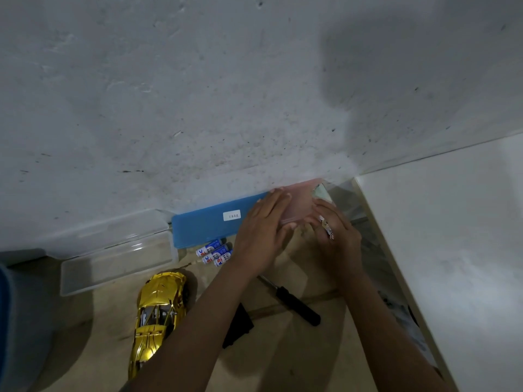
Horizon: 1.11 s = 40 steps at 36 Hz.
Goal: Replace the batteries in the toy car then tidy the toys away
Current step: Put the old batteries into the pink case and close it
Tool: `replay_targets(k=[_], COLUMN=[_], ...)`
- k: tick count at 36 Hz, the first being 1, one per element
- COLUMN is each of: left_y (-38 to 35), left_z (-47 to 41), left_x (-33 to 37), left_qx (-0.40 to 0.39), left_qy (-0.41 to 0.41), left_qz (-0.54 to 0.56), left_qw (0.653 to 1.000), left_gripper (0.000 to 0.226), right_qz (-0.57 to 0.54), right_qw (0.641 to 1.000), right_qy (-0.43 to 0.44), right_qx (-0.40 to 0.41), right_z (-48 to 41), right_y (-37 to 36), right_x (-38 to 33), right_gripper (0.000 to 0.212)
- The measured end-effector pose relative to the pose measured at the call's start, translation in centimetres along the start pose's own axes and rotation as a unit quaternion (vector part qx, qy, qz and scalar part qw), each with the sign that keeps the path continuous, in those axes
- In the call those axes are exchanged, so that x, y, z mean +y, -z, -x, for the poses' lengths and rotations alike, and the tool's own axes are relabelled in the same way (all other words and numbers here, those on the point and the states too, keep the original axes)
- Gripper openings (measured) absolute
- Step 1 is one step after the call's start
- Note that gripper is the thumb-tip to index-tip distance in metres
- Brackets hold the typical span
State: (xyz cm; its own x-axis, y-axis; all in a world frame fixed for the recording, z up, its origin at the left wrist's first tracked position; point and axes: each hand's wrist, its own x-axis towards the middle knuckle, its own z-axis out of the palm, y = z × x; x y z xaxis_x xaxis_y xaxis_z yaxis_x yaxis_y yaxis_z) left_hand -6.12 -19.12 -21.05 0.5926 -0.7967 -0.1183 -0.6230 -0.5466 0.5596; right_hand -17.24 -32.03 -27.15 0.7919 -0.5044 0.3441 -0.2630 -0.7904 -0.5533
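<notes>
A gold toy car (158, 312) lies on the floor at the lower left, nose toward me. Three blue-and-white batteries (215, 251) lie side by side beyond it, against a blue box (209, 224) with a white label. My left hand (260, 236) grips the left side of a pink translucent box (300, 202) by the wall. My right hand (336, 236) touches the pink box's right side and pinches one battery (327, 229) between its fingers. A black-handled screwdriver (297, 305) lies between my forearms. A flat black piece (237, 326) shows under my left forearm.
A clear plastic container (119, 258) lies on the floor left of the blue box. The concrete wall (226, 94) rises right behind the boxes. A white panel (452, 250) closes off the right side. Something blue-grey (17, 321) fills the left edge.
</notes>
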Motion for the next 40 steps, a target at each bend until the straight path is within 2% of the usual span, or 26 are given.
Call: replay_targets(k=[2, 5, 8, 15, 20, 28, 31, 34, 37, 40], left_y=[0.0, 0.2, 0.3, 0.0, -0.3, -0.7, -0.7, -0.8, -0.9, -0.9], left_z=[0.0, 0.1, 0.1, 0.0, 0.0, -0.1, -0.2, -0.2, -0.2, -0.2], left_x=[0.0, 0.1, 0.0, -0.3, -0.2, -0.3, -0.3, -0.3, -0.2, -0.2], left_qx=[0.002, -0.002, -0.008, -0.001, -0.002, 0.007, 0.006, 0.007, 0.002, 0.001], left_qy=[0.000, -0.001, -0.004, -0.013, -0.010, -0.006, -0.003, -0.001, 0.003, 0.003], left_qz=[0.004, 0.010, 0.015, 0.007, -0.004, -0.007, -0.005, -0.005, -0.004, -0.002], left_qw=[1.000, 1.000, 1.000, 1.000, 1.000, 1.000, 1.000, 1.000, 1.000, 1.000], left_gripper=[0.055, 0.056, 0.056, 0.055, 0.057, 0.058, 0.058, 0.058, 0.059, 0.060], right_qz=[-0.009, -0.021, -0.044, 0.013, 0.010, 0.013, 0.018, 0.015, 0.007, 0.006], right_qw=[1.000, 0.998, 0.996, 0.997, 0.996, 0.995, 0.995, 0.996, 0.997, 0.997], right_qy=[-0.004, 0.051, 0.048, 0.061, 0.057, 0.054, 0.049, 0.041, 0.021, 0.045], right_qx=[0.001, 0.042, 0.068, 0.040, 0.070, 0.087, 0.084, 0.079, 0.068, 0.067], right_z=[0.1, 0.0, -0.2, 0.1, -0.3, -0.2, -0.2, -0.1, 0.2, 0.3], right_y=[-0.1, -0.1, 0.5, 0.0, 0.4, 0.5, 0.5, 0.3, 0.0, -0.1], right_x=[-0.1, -0.2, -1.1, -0.5, -1.5, -1.7, -1.5, -1.6, -1.2, -0.9], right_gripper=[0.032, 0.032, 0.044, 0.044, 0.057, 0.059, 0.054, 0.062, 0.056, 0.049])
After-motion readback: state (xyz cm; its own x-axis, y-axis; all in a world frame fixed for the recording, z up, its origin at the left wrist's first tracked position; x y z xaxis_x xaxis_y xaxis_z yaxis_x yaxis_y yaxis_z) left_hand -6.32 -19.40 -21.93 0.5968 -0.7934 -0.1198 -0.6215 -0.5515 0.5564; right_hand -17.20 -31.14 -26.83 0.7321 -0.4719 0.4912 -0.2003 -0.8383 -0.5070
